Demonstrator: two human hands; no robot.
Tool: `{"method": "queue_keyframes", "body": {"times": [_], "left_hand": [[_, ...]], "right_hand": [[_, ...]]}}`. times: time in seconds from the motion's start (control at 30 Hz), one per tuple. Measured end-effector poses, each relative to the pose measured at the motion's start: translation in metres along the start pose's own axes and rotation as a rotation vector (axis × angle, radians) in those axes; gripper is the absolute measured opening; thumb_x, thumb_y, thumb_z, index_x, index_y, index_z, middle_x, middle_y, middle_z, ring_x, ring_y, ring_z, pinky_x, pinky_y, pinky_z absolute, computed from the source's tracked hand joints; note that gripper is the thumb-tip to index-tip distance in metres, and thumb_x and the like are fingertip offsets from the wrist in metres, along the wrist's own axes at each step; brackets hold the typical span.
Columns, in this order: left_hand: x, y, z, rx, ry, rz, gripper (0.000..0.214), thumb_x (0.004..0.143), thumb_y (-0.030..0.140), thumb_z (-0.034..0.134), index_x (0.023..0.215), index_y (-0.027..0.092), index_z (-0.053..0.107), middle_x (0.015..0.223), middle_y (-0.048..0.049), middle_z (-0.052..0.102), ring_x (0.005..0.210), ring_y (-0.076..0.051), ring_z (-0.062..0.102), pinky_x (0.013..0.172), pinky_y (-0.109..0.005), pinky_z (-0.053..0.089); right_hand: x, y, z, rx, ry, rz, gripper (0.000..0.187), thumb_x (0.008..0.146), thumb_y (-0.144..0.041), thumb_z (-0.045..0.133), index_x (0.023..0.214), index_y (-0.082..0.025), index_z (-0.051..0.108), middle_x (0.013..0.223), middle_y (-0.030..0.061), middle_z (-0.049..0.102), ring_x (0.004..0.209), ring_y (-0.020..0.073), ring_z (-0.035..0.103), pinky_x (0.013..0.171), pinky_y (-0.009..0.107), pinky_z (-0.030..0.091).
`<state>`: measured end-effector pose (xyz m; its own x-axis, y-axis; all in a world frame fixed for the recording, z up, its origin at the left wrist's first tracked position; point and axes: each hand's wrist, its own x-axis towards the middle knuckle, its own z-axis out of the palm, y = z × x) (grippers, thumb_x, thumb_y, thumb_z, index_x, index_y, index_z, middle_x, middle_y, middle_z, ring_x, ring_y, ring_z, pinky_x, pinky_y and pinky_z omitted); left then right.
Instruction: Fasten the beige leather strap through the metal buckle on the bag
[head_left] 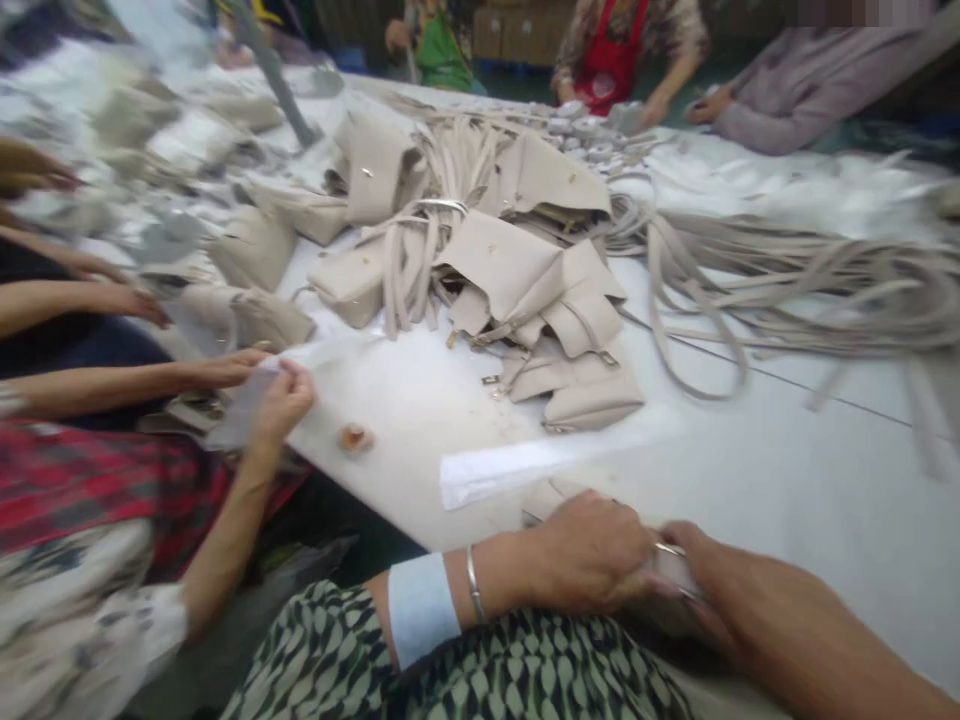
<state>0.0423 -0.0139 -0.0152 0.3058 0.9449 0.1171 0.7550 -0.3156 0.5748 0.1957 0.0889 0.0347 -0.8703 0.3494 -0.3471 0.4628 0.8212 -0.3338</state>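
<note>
At the table's near edge, my left hand (pixel 600 550) is closed, its fingers curled around part of a beige bag (pixel 551 497). A flap of that bag shows beyond the knuckles. My right hand (pixel 701 575) is closed on the same bag, close beside the left. Silvery metal (pixel 667 550) shows between the two hands; I cannot tell whether it is bag hardware or a finger ring. My hands hide most of the bag. Beyond my left hand lies a flat white strip of wrapping (pixel 491 472).
Beige bags with flaps and zips (pixel 510 265) are heaped mid-table. Long beige straps (pixel 825 285) lie to the right. At left a co-worker's hands (pixel 289 400) hold thin white wrapping. A small brown roll (pixel 355 437) lies nearby. More people work across the table.
</note>
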Motion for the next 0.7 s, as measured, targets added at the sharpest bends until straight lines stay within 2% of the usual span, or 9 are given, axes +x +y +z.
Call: {"method": "queue_keyframes", "body": {"times": [0.07,0.13,0.23,0.3,0.33,0.4,0.5,0.6,0.7], "left_hand": [[-0.002,0.005,0.003,-0.044,0.002,-0.068,0.036,0.094,0.043,0.032,0.090,0.014,0.052,0.085,-0.0078,0.059,0.077,-0.020,0.051,0.069,-0.033,0.040],[-0.004,0.004,0.007,-0.115,0.029,-0.096,0.034,0.094,0.041,0.032,0.094,0.014,0.052,0.089,-0.0086,0.058,0.080,-0.021,0.050,0.072,-0.034,0.040],[-0.008,0.000,0.011,-0.186,0.040,-0.088,0.035,0.094,0.041,0.031,0.103,0.015,0.052,0.092,-0.0086,0.057,0.083,-0.021,0.049,0.075,-0.035,0.040],[-0.010,-0.001,0.011,-0.211,0.037,-0.084,0.037,0.094,0.042,0.031,0.106,0.015,0.052,0.092,-0.0085,0.056,0.084,-0.021,0.049,0.076,-0.036,0.040],[-0.010,-0.001,0.011,-0.223,0.037,-0.087,0.037,0.094,0.042,0.031,0.107,0.014,0.052,0.092,-0.0086,0.056,0.084,-0.021,0.049,0.076,-0.035,0.041],[-0.008,-0.001,0.012,-0.252,0.032,-0.089,0.038,0.094,0.042,0.031,0.109,0.014,0.052,0.092,-0.0084,0.056,0.083,-0.021,0.050,0.076,-0.035,0.042],[-0.006,-0.002,0.015,-0.304,0.041,-0.077,0.036,0.094,0.040,0.033,0.112,0.015,0.051,0.092,-0.0082,0.057,0.083,-0.020,0.052,0.075,-0.034,0.043],[-0.008,-0.005,0.019,-0.401,0.146,-0.093,0.034,0.091,0.038,0.043,0.116,0.014,0.047,0.098,-0.0094,0.058,0.088,-0.020,0.054,0.079,-0.034,0.045],[-0.014,-0.008,0.024,-0.524,0.286,-0.079,0.028,0.087,0.034,0.053,0.109,0.016,0.049,0.096,-0.0078,0.059,0.086,-0.018,0.055,0.078,-0.032,0.046]], "right_hand": [[0.005,-0.021,-0.010,-0.064,-0.152,0.076,0.015,0.080,-0.022,0.047,0.090,-0.016,0.056,0.075,0.0121,0.069,0.067,0.0269,0.066,0.057,0.032,0.046],[0.009,-0.026,-0.021,-0.051,-0.238,0.095,0.023,0.080,-0.019,0.049,0.101,-0.013,0.055,0.089,0.0142,0.068,0.078,0.0264,0.066,0.066,0.033,0.047],[0.003,-0.014,-0.041,0.009,-0.284,0.109,0.059,0.071,-0.029,0.065,0.124,-0.013,0.045,0.114,0.0161,0.062,0.101,0.0290,0.059,0.084,0.037,0.045],[-0.008,-0.003,-0.054,0.023,-0.271,0.147,0.071,0.070,-0.036,0.069,0.131,-0.014,0.040,0.121,0.0162,0.058,0.107,0.0302,0.055,0.090,0.039,0.042],[-0.013,0.002,-0.058,0.037,-0.280,0.158,0.067,0.072,-0.037,0.067,0.130,-0.015,0.042,0.120,0.0150,0.058,0.106,0.0296,0.055,0.089,0.040,0.042],[-0.020,0.007,-0.061,0.086,-0.330,0.133,0.046,0.079,-0.037,0.061,0.120,-0.018,0.051,0.110,0.0110,0.063,0.097,0.0264,0.058,0.084,0.037,0.043],[-0.021,0.005,-0.054,0.106,-0.356,0.072,0.021,0.087,-0.033,0.052,0.100,-0.017,0.058,0.096,0.0087,0.064,0.087,0.0227,0.059,0.077,0.033,0.044],[-0.020,0.000,-0.048,0.090,-0.339,0.048,0.020,0.090,-0.032,0.048,0.099,-0.016,0.056,0.096,0.0088,0.063,0.086,0.0214,0.059,0.075,0.030,0.043],[-0.019,-0.002,-0.048,0.043,-0.356,0.035,0.019,0.090,-0.032,0.047,0.099,-0.017,0.054,0.093,0.0081,0.062,0.081,0.0208,0.060,0.069,0.029,0.043]]}}
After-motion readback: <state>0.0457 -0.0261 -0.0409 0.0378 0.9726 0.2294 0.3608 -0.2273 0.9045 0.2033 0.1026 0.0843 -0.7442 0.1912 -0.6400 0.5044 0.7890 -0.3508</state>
